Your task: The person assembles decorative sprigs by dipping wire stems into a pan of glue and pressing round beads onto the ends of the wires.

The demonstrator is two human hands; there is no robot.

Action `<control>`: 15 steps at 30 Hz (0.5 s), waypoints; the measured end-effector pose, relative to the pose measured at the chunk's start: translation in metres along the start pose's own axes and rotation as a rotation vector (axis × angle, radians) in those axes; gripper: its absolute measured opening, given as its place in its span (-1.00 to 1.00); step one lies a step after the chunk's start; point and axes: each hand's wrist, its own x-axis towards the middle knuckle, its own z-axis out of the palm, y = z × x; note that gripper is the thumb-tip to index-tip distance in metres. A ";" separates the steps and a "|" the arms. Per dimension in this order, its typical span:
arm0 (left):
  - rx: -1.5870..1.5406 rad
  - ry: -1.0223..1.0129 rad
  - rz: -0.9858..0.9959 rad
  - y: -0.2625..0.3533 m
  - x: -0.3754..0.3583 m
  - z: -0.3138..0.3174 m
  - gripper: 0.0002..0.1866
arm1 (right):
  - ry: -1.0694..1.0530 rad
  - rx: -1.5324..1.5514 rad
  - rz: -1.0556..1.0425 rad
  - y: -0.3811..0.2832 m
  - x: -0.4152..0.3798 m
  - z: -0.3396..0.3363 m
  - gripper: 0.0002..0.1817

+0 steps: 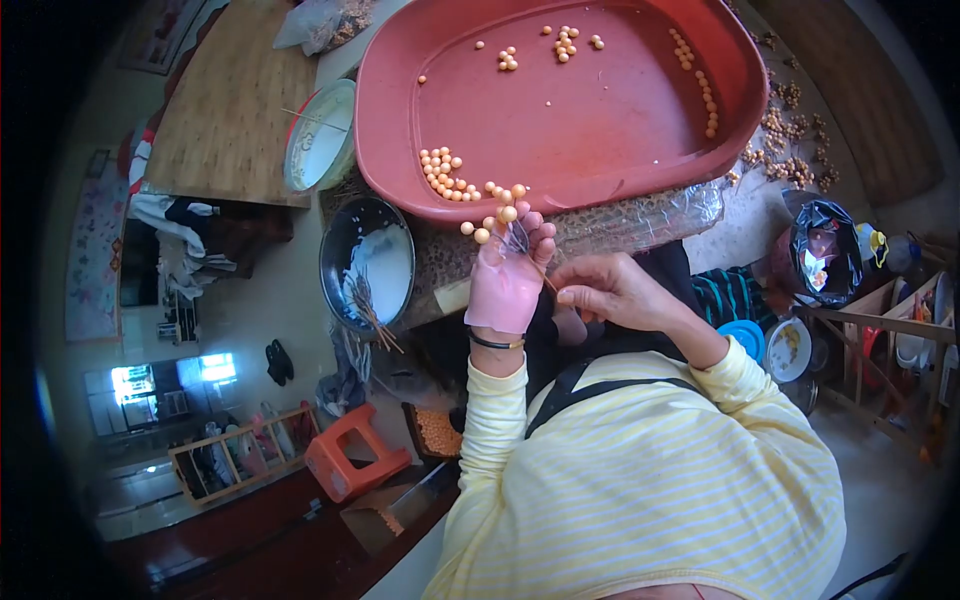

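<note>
My left hand (pixel 505 285), in a pink covering that leaves the fingertips bare, is closed around a sprig of round orange berry-like balls (pixel 507 214). The balls stick out past the fingers, just off the near rim of a red plastic tub (pixel 600 195). To its right, my right hand (pixel 620 292) pinches the thin brown stem (pixel 545 277) of that sprig between thumb and forefinger. Inside the tub, loose orange balls (pixel 440 170) gather at the near left corner. Small clusters (pixel 563 43) lie at the far side, and a row of balls (pixel 708 95) follows the right wall.
Left of the tub stand a dark bowl (pixel 330 265) of white liquid with a bundle of thin stems (pixel 365 300), and a pale basin (pixel 345 110). More ball sprigs (pixel 790 140) lie at the right, near a black-lined bin (pixel 825 245). An orange stool (pixel 350 455) stands lower left.
</note>
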 end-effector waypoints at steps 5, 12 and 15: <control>0.045 -0.044 0.018 -0.005 0.003 0.000 -0.60 | 0.031 0.071 -0.029 0.014 0.004 0.000 -0.92; 0.007 -0.109 -0.041 -0.008 0.008 -0.009 -0.49 | 0.135 0.003 -0.129 0.012 0.003 -0.007 -0.93; 0.030 -0.113 -0.041 -0.007 0.007 -0.009 -0.47 | 0.197 -0.209 -0.235 0.009 0.003 -0.012 -0.93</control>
